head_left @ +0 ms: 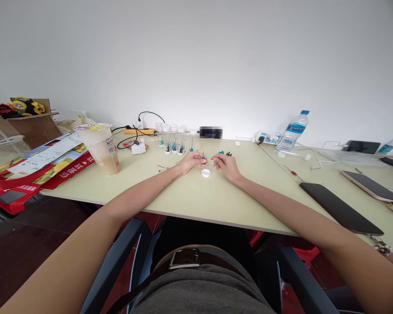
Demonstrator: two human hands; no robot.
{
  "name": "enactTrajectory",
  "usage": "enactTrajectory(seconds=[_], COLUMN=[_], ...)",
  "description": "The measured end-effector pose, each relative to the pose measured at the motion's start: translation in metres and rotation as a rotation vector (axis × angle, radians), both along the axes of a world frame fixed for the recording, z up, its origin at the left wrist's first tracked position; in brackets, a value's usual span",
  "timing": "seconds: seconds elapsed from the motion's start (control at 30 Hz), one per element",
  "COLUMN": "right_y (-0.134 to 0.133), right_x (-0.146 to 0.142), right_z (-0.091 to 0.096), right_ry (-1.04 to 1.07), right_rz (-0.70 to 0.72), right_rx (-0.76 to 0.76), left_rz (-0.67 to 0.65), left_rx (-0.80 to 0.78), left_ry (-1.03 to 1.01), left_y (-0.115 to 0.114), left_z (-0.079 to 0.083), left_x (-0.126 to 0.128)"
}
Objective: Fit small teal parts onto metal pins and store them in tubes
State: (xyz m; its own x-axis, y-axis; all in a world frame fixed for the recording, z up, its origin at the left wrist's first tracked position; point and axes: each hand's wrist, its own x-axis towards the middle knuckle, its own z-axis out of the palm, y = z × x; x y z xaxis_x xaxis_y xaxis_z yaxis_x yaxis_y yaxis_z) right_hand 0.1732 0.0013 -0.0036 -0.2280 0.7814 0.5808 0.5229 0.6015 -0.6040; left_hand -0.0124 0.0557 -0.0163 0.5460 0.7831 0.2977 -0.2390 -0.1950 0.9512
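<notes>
My left hand (191, 161) and my right hand (225, 165) rest on the pale green table (196, 196), fingertips almost meeting. Between them they pinch a thin clear tube (209, 160) lying sideways; a small blue piece shows at the left fingertips. A white cap (206, 173) lies on the table just in front of both hands. Behind the hands stands a row of capped clear tubes (172, 138) with blue and dark bits inside. Small blue and black pieces (225, 153) lie just beyond my right hand.
A tall drink cup (101, 149) stands at the left beside a red printed bag (36, 168). A water bottle (293, 131), a power strip (268, 138) and cables sit at the back. Two phones (340, 208) (370, 185) lie at the right. A cardboard box (26, 117) is far left.
</notes>
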Motion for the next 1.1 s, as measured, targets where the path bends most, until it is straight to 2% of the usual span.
enactTrajectory(seconds=[0.17, 0.33, 0.5, 0.77, 0.97, 1.1], right_y=[0.0012, 0.0035, 0.0067, 0.0029, 0.0015, 0.0016], right_x=[-0.0006, -0.0012, 0.0005, 0.0055, 0.0056, 0.0039], right_z=[-0.0002, -0.0024, -0.0057, 0.0017, 0.0006, -0.0006], right_ry=[-0.192, -0.255, -0.319, -0.616, -0.573, -0.428], right_rz=[-0.057, -0.059, -0.096, -0.239, -0.214, -0.177], right_rx=[0.178, 0.224, 0.245, 0.471, 0.47, 0.375], left_rz=[0.029, -0.024, -0.01, -0.004, -0.006, -0.008], left_rx=[-0.008, 0.034, 0.028, -0.001, 0.009, 0.012], left_ry=[0.043, 0.072, 0.051, 0.049, -0.017, -0.018], left_y=[-0.0022, -0.0011, 0.0023, 0.003, 0.0028, 0.0042], left_z=[0.0032, 0.0025, -0.0002, 0.0001, 0.0, -0.0009], left_x=[-0.0011, -0.0022, -0.0021, -0.0019, -0.0018, -0.0016])
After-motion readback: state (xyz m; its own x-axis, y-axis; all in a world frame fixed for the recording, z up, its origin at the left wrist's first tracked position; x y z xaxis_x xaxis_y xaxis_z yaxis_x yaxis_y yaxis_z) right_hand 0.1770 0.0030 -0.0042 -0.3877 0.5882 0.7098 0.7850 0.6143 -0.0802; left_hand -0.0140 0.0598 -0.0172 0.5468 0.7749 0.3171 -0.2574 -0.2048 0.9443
